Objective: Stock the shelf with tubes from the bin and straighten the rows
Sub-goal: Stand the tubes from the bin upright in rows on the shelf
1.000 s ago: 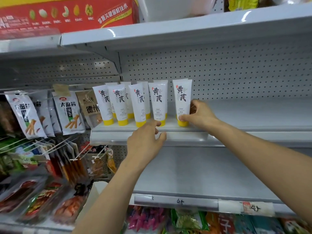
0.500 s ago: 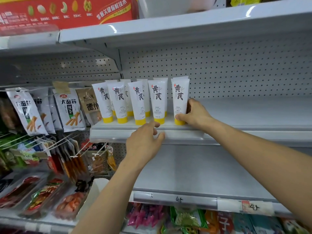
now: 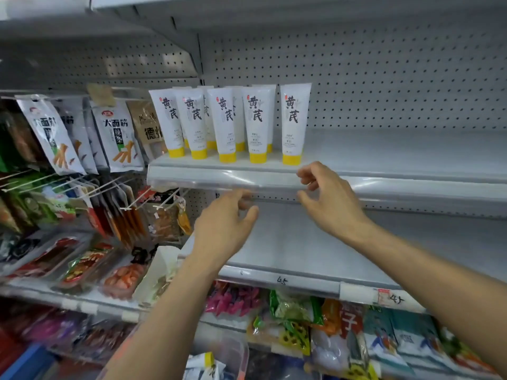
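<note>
Several white tubes with yellow caps (image 3: pixel 226 124) stand cap-down in two rows at the left end of the grey shelf (image 3: pixel 397 157). The rightmost tube (image 3: pixel 294 122) stands upright at the front edge. My right hand (image 3: pixel 326 198) hovers just below and in front of that tube, fingers loosely curled, holding nothing. My left hand (image 3: pixel 227 226) floats lower, in front of the shelf's clear price rail (image 3: pixel 219 181), fingers relaxed and empty. At the bottom edge a clear bin (image 3: pixel 219 360) shows more tubes (image 3: pixel 203 364).
Snack packets (image 3: pixel 118 133) hang on pegs to the left of the tubes. A bare grey shelf (image 3: pixel 315 242) lies below, with packaged goods (image 3: pixel 301 314) under it. Trays of packaged food (image 3: pixel 82 264) sit lower left. The pegboard back wall (image 3: pixel 384 78) rises behind.
My right hand let go of the rightmost tube and pulled back below the shelf edge. My left hand dropped away from the shelf front too. The view tilted downward.
</note>
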`<state>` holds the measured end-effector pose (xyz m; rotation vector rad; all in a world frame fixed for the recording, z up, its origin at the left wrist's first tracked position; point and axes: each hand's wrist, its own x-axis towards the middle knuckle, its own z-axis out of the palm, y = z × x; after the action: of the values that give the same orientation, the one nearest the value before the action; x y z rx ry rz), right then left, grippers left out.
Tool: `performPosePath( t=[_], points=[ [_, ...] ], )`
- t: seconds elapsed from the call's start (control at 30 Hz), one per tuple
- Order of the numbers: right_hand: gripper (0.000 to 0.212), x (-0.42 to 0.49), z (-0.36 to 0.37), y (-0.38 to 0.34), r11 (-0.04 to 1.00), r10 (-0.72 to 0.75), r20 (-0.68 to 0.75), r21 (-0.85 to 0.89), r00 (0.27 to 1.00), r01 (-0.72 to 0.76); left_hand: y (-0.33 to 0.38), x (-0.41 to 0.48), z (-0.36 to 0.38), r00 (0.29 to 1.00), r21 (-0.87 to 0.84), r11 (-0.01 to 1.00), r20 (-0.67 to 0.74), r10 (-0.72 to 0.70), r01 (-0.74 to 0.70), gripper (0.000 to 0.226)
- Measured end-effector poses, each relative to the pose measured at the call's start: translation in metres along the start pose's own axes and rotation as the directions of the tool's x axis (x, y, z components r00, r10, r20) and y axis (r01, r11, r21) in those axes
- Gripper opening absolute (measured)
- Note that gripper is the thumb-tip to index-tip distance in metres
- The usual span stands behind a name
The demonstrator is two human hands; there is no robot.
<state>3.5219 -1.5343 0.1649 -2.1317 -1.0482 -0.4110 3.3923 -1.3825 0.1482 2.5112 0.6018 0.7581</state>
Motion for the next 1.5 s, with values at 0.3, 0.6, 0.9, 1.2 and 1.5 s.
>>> performPosePath(
  t=[0.3, 0.6, 0.9, 1.2, 1.5],
  points=[
    [0.023, -0.067, 0.1, 0.005, 0.994, 0.101, 0.446, -0.011, 0.889, -0.108, -0.101, -0.065, 0.04, 0.951, 0.067, 0.972, 0.204, -0.233, 0.224, 0.034],
    [0.007, -0.137, 0.269, 0.003, 0.956, 0.188, 0.761, 0.002, 0.62, -0.293, -0.274, -0.14, 0.093, 0.653, 0.118, 0.785, 0.489, -0.579, 0.608, 0.033],
    [0.021, -0.239, 0.446, 0.017, 0.925, 0.272, 0.941, -0.199, 0.201, -0.323, -0.425, -0.213, 0.206, 0.202, 0.219, 0.381, 0.564, -0.801, 0.898, 0.057],
    [0.063, -0.309, 0.504, 0.019, 0.887, 0.313, 0.942, -0.335, 0.12, 0.318, -0.454, -0.24, 0.27, 0.19, 0.435, 0.44, 0.507, -0.841, 0.786, 0.074],
    [0.046, -0.288, 0.486, 0.021, 0.938, 0.187, 0.979, -0.202, 0.081, 0.282, -0.446, -0.221, 0.262, 0.148, 0.384, 0.402, 0.544, -0.826, 0.831, 0.059]
  ],
)
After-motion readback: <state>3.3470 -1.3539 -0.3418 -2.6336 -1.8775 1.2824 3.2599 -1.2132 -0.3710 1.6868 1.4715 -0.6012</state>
